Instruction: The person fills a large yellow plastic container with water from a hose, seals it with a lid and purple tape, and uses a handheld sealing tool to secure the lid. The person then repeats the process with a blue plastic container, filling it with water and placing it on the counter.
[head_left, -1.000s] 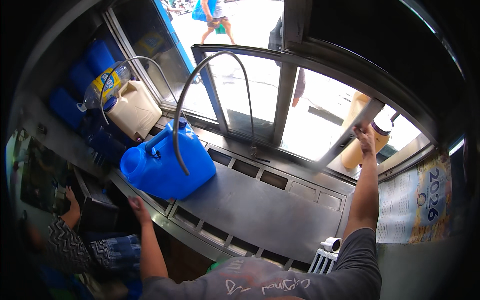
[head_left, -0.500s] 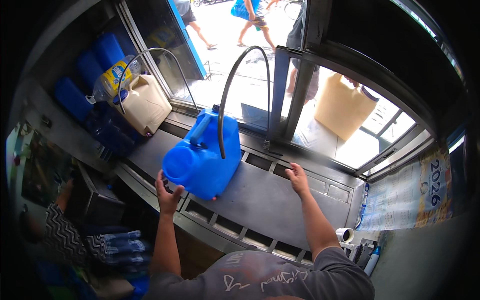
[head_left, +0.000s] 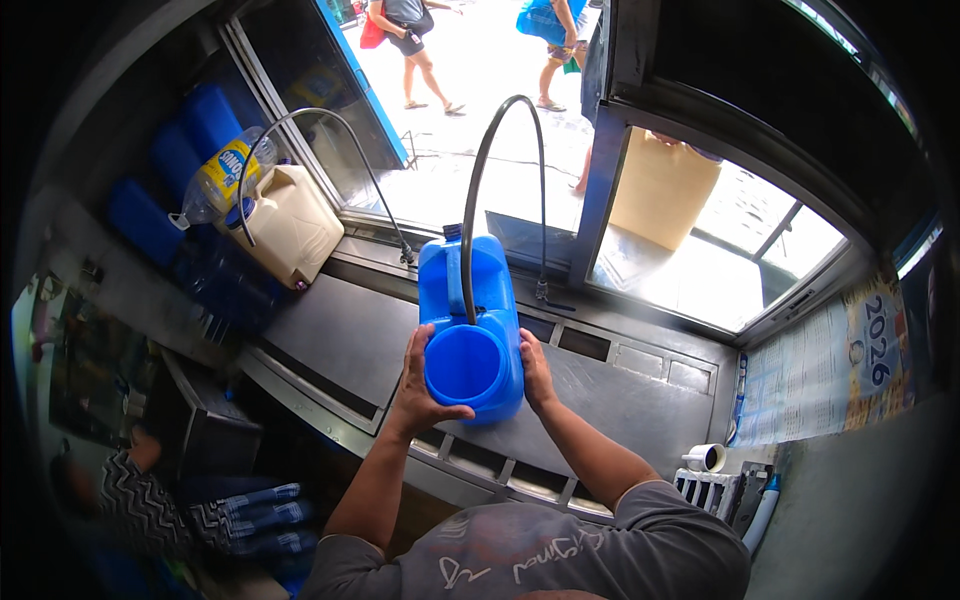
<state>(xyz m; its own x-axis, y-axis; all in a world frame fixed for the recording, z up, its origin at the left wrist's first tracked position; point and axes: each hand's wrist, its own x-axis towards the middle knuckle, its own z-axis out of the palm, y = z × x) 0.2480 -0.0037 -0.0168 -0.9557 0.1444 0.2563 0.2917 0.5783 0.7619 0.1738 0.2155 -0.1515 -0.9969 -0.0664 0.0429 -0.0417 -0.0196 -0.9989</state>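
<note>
A blue plastic water jug (head_left: 493,270) stands on the metal counter in front of me, its wide round mouth uncovered and turned toward me. My left hand (head_left: 420,392) grips the jug's left side, with the thumb along the front below the mouth. Against its right side presses my right hand (head_left: 537,372), fingers up along the wall. A grey hose (head_left: 476,190) arches from the counter's back edge, and its end hangs down over the jug, between the handle and the mouth.
A beige jug (head_left: 295,225) and a clear bottle (head_left: 222,180) stand at the left below a second hose (head_left: 340,122). Beyond the window is another beige container (head_left: 660,195). A white cup (head_left: 706,458) is at the right. At the lower left sits a person in a zigzag-patterned top (head_left: 145,500).
The blue jug has shifted right and swung round so its mouth faces me. My right hand has come in from the right onto it, and my left hand now grips it. Passers-by outside have moved.
</note>
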